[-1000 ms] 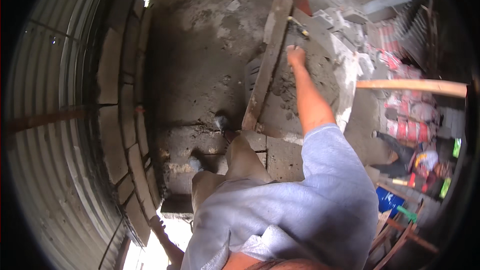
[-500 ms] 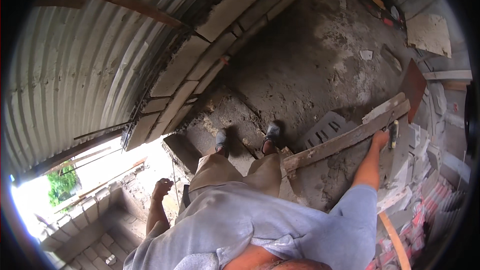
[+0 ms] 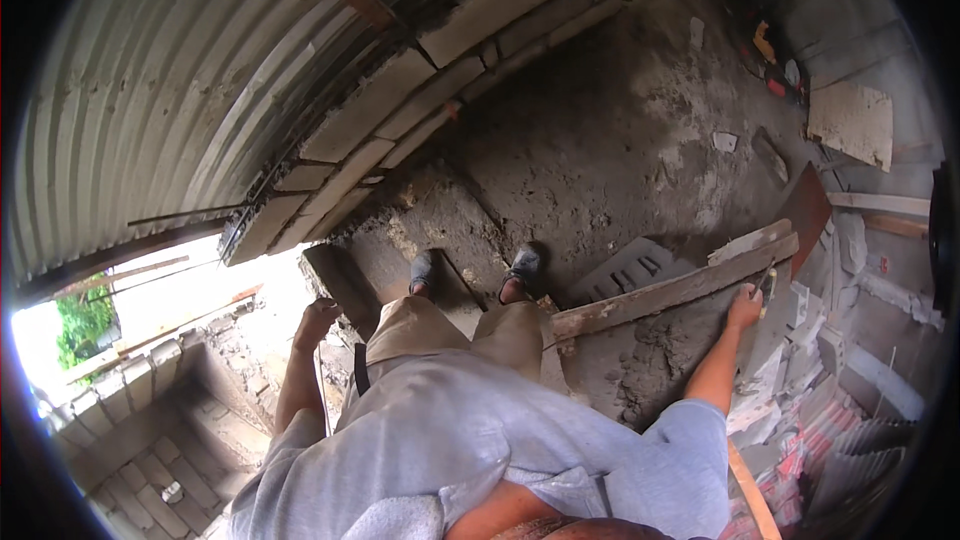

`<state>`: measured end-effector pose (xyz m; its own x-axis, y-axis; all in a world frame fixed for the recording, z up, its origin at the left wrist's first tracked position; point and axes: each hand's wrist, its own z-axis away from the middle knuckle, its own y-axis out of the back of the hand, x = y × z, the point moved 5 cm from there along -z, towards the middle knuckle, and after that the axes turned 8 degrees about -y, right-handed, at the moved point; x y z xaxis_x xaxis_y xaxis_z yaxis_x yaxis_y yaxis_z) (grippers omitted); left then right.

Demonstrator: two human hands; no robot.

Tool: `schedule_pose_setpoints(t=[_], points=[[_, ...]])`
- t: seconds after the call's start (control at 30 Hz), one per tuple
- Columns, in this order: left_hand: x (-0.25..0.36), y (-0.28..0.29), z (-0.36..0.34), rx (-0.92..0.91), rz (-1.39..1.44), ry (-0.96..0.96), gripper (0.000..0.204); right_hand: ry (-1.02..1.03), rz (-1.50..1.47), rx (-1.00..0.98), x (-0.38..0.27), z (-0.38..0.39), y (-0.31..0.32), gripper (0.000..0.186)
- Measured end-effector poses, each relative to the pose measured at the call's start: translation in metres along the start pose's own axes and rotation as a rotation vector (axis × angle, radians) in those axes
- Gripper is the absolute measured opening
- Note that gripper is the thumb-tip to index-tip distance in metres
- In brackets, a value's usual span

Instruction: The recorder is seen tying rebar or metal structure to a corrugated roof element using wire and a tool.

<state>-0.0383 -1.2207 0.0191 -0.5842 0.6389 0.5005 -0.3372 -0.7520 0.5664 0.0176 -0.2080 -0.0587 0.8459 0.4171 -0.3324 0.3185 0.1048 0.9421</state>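
Observation:
At the right, my right hand (image 3: 744, 307) is closed at a narrow tool (image 3: 768, 292) with yellowish and dark parts, its kind unclear. Just beyond that hand runs a long, dirty wooden plank (image 3: 670, 290), lying slantwise, with a shorter piece of wood (image 3: 750, 243) along its far end. Below the plank is a patch of wet-looking grey mortar (image 3: 655, 370). My left hand (image 3: 318, 322) hangs at my left side with curled fingers. A thin pale cord (image 3: 322, 385) runs down below it; what the fingers hold is too small to make out.
My feet stand on a rough concrete floor (image 3: 590, 160). Beyond the plank lies a slotted grey sheet (image 3: 625, 270). A block wall (image 3: 380, 110) and corrugated metal sheeting (image 3: 150, 110) rise at the left. Broken debris (image 3: 800, 420) is heaped at the right. Bright openings show at lower left.
The whole view has shifted, so the floor and plank sit lower and a little left. Both hands stay in nearly the same places relative to what surrounds them.

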Motion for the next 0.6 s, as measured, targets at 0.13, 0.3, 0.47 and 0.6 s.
schedule_pose_setpoints(t=[0.13,0.3,0.47,0.6], points=[[-0.035,-0.001,0.022,0.063,-0.111,-0.104,0.033,0.139,0.084,-0.047,0.015,-0.011,-0.013,0.036],[-0.082,-0.026,0.029,-0.065,-0.191,0.007,0.029,0.532,0.627,-0.071,0.075,-0.066,-0.035,0.037],[-0.107,-0.014,0.083,0.054,-0.166,0.231,0.047,0.172,0.414,-0.218,0.05,-0.012,-0.097,0.042],[-0.15,-0.014,0.103,0.114,-0.058,0.251,0.052,0.051,0.473,-0.226,0.045,-0.003,-0.081,0.042]])
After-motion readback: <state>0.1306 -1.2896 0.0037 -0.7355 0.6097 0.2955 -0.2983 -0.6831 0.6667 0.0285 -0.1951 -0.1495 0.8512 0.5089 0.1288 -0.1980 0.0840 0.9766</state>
